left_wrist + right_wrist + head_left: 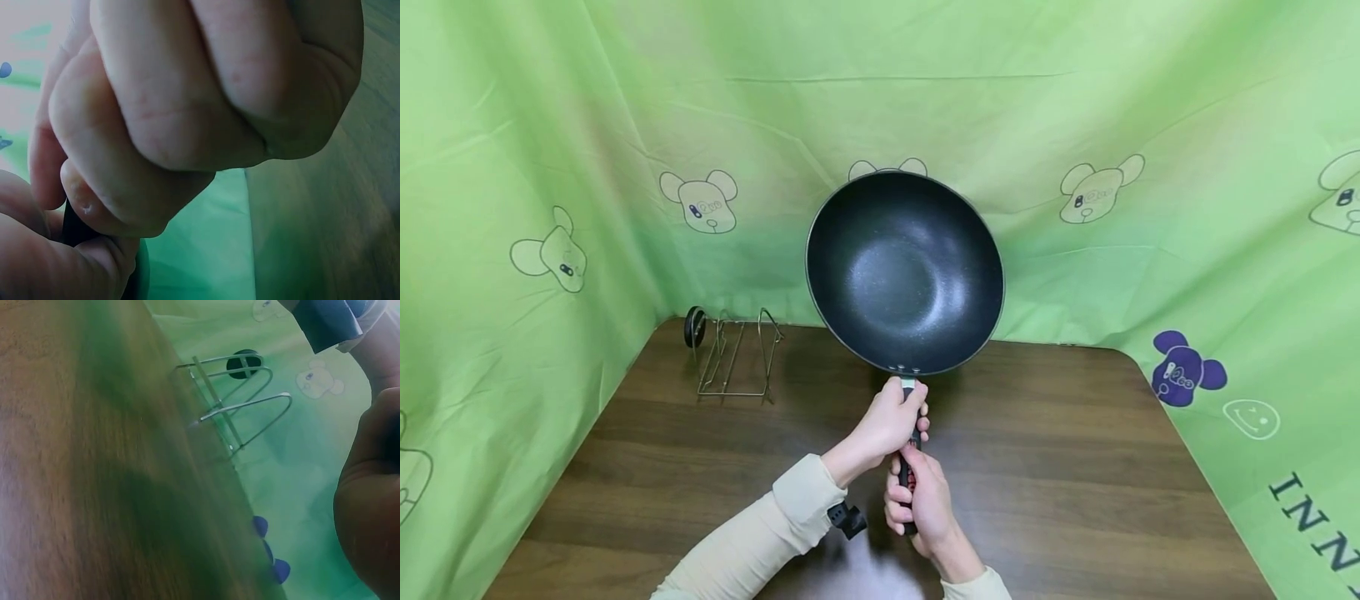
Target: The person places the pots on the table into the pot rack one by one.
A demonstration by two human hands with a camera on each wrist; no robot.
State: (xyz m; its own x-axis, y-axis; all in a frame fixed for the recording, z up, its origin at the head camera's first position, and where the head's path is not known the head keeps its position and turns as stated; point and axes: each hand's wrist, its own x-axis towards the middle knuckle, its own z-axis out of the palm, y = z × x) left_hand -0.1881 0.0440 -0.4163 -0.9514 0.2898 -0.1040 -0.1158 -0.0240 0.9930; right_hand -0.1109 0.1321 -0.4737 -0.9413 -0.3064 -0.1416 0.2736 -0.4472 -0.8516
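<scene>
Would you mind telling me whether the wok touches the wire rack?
Apart. The head view shows the wok held up, well right of the wire rack.

Handle [910, 467]: mostly hidden inside both gripping hands.
Right hand [369, 506]: cut off at frame's right edge, blurred.

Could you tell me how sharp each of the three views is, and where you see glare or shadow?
Head view: sharp, evenly lit; soft sheen inside the wok, a pale reflection on the table near the sleeves. Left wrist view: the left hand fills the frame, slightly soft; background blurred. Right wrist view: the wire rack is fairly crisp, the near tabletop smeared, the right hand dark.
</scene>
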